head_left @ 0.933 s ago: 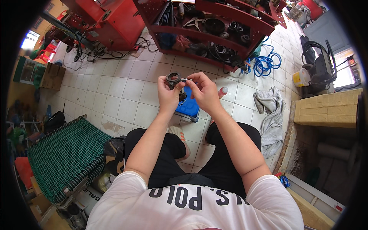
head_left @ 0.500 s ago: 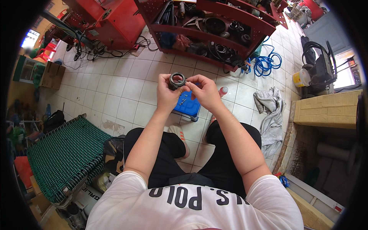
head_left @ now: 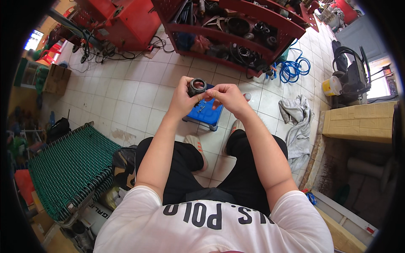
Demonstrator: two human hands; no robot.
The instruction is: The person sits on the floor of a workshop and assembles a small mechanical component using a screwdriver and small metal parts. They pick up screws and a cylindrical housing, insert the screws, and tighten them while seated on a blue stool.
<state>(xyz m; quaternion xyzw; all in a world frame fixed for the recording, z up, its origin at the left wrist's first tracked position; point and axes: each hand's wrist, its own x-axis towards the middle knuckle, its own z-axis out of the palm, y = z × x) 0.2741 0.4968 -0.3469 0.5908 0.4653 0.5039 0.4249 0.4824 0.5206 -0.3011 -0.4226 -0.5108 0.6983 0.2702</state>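
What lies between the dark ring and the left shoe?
Head view, from ring down to shoe: thumb of the left hand, blue stool with small metal parts on top, then floor tiles.

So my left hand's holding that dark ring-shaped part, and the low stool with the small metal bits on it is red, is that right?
Not quite: the low stool is blue, not red, as the head view shows. Your left hand does hold the dark ring-shaped part, and small metal bits lie on the stool.
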